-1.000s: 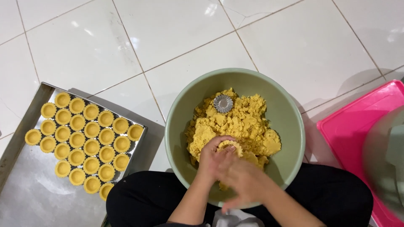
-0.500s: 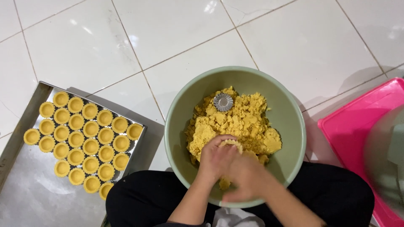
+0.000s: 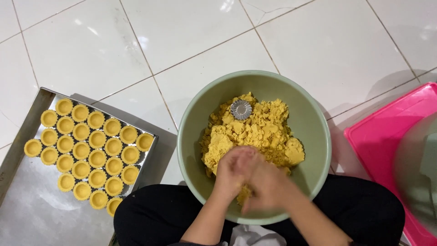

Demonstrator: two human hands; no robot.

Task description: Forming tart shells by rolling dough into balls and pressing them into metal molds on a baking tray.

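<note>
A pale green bowl (image 3: 191, 136) rests between my legs, full of crumbly yellow dough (image 3: 259, 130). One small fluted metal tart mould (image 3: 241, 109) lies on the dough at the far side. Both hands are pressed together over the dough at the bowl's near side. My left hand (image 3: 232, 171) is cupped, and my right hand (image 3: 271, 184) lies over it with curled fingers. Whatever sits between them is hidden.
A metal baking tray (image 3: 32, 214) lies on the white tiled floor at the left, holding several rows of yellow tart shells (image 3: 88, 146). A pink plastic tray (image 3: 382, 141) sits at the right, with a blurred grey object (image 3: 416, 173) over it. My black-clad legs (image 3: 154, 214) frame the bowl.
Earlier my left hand held a small round dough-lined mould in plain sight while the right pressed at it. The right hand has since closed over it, hiding it.
</note>
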